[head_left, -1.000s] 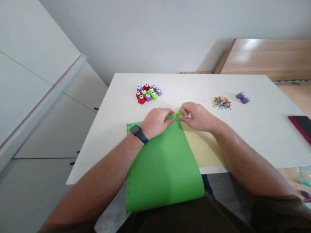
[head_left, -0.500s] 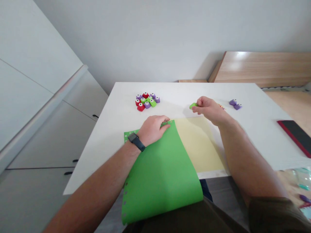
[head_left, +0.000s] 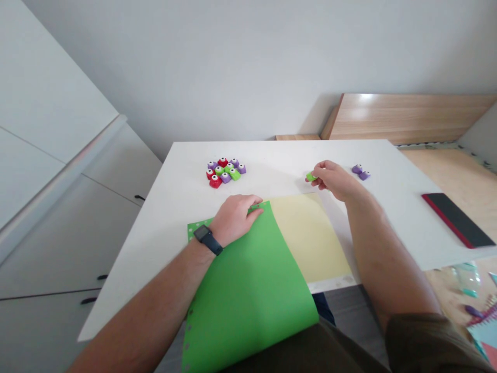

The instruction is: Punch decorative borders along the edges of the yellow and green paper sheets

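Note:
My left hand (head_left: 236,218), with a dark watch (head_left: 207,238) on its wrist, pinches the top edge of a green paper sheet (head_left: 256,285) near its right corner. Star-shaped holes run along the sheet's top and left edges, and its lower end hangs past the table front. Partly under it lies a pale yellow sheet (head_left: 312,238). Above the table, beyond the yellow sheet, my right hand (head_left: 332,178) is closed on a small green paper punch (head_left: 310,176). Further left stands a cluster of several red, purple and green paper punches (head_left: 225,172).
Two purple punches (head_left: 361,172) sit on the white table (head_left: 155,248), right of my right hand. A black tablet-like object with a red edge (head_left: 458,220) lies near the right side. White cabinets (head_left: 58,228) flank the left; a wooden panel (head_left: 411,116) stands behind.
The camera view has shifted, moving the table left and down in the picture. My right hand has carried the green punch slightly right, away from the cluster. My left hand keeps its hold.

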Motion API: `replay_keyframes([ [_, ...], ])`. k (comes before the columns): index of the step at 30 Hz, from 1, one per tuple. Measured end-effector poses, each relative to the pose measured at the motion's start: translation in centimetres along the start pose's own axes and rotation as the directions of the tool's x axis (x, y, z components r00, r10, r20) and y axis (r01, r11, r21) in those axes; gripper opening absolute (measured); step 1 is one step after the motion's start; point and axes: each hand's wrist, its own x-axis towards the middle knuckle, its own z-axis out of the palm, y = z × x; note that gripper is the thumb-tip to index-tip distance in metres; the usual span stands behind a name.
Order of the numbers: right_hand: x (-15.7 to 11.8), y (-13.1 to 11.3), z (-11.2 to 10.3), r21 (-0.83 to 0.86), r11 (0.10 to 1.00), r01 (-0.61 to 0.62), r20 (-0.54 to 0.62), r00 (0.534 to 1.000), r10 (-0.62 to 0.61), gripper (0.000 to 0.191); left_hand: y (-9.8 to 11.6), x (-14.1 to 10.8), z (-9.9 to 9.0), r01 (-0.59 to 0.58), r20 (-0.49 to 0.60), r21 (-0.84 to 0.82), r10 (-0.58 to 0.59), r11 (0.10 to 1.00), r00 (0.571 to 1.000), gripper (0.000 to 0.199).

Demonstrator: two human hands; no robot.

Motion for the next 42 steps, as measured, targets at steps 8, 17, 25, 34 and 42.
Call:
replay_keyframes([
  [8,0.2,0.2,-0.5,0.055,0.998,-0.003,0.071,0.997,-0.001,0.022,0.1,-0.1,0.0,-0.010,0.002,0.022,0.010,1.000,1.000,0.025],
  [17,1.0,0.9,-0.3,-0.026,1.000,0.010,-0.007,1.000,-0.010,0.040,-0.1,-0.2,0.1,-0.029,-0.006,0.029,0.029,0.999,1.000,0.024],
  [25,1.8,1.9,-0.7,-0.147,0.989,0.033,-0.044,0.998,-0.040,0.048,-0.1,-0.2,0.1,-0.028,-0.003,0.027,0.029,0.999,1.000,0.024],
  [34,1.4,1.5,-1.0,-0.440,0.898,0.018,-0.111,0.991,-0.075,0.058,-0.2,-0.2,0.1,-0.037,-0.005,0.027,0.037,0.999,0.999,0.024],
  [42,-0.3,-0.5,-0.7,-0.632,0.770,0.087,-0.074,0.982,-0.172,0.056,-0.2,-0.3,0.1,-0.038,0.003,0.037,0.038,0.999,0.999,0.024],
])
